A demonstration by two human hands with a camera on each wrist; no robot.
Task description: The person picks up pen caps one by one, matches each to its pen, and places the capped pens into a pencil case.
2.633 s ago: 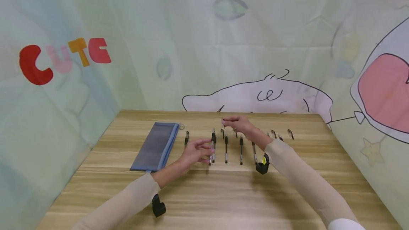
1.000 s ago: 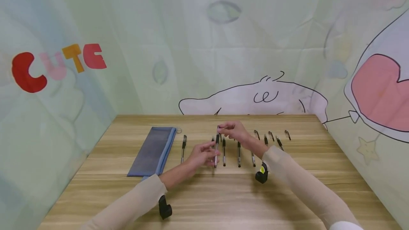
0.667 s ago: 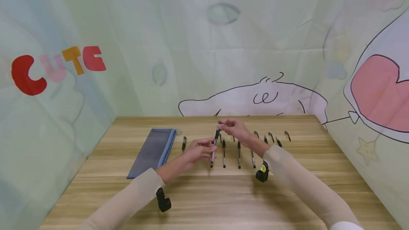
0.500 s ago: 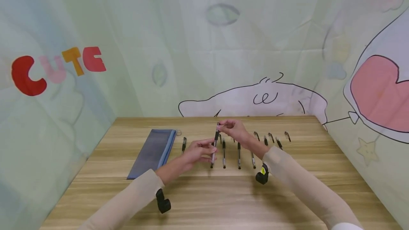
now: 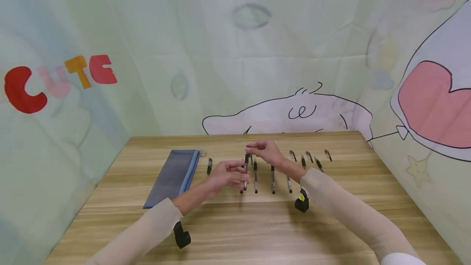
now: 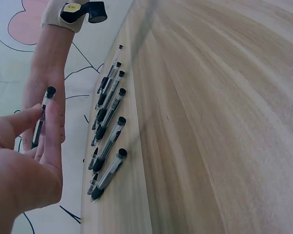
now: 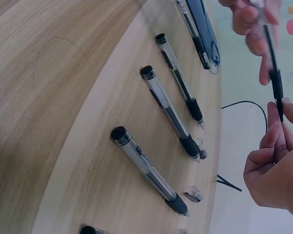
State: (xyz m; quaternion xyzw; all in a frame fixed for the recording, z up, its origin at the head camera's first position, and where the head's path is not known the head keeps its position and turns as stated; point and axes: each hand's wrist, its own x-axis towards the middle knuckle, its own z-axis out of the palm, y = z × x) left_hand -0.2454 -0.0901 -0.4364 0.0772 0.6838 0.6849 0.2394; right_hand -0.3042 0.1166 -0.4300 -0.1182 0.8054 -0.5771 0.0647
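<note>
My left hand [image 5: 225,175] holds a clear gel pen [image 5: 245,175] with a black grip, thumb and fingers around its barrel, its grip end upward and away from me. At that end my right hand [image 5: 268,152] pinches a small dark pen cap [image 5: 247,147]. In the right wrist view, the held pen's black grip [image 7: 276,84] runs to the right fingertips, which hide most of the cap; how far it is on cannot be told. Several uncapped gel pens [image 5: 273,179] lie in a row below the hands, with loose caps [image 5: 309,156] behind them.
A blue mesh zip pouch [image 5: 171,179] lies at the left of the wooden table [image 5: 243,232]. A capped pen [image 5: 209,166] lies between the pouch and the row. A printed curtain [image 5: 206,52] hangs behind the table's back edge.
Earlier the right hand held the cap apart, behind the pen. Since then the pen's grip end and the cap have come together between the hands. In the last half second the pen has become more upright.
</note>
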